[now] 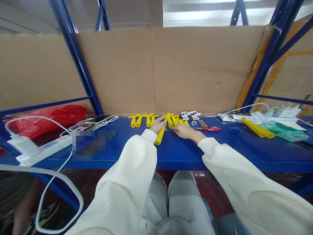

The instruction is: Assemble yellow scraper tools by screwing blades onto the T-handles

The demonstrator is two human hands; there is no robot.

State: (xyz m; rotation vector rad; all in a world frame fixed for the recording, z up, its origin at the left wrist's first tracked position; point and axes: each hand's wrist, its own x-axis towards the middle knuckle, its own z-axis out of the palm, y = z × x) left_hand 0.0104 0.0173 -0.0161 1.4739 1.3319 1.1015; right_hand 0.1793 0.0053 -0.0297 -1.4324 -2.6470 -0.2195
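My left hand (158, 125) is closed around a yellow tapered tube (159, 136), whose wide end points toward me. Just right of it, my right hand (183, 131) lies low over the blue table, its fingertips by several yellow pieces (174, 120); whether it grips anything is hidden. More yellow T-shaped pieces (138, 121) stand in a row to the left. Behind my right hand is a stack of small black-and-white items (190, 115). A red-handled screwdriver (211, 129) lies to the right, beside small metal parts (194, 123).
At the left are a red plastic bag (51, 120), a white power strip (49, 150) and cables. On the right lie yellow tubes (259, 129) and a green plastic packet (285, 130). A cardboard panel (195, 68) and blue posts (80, 62) bound the table (234, 150).
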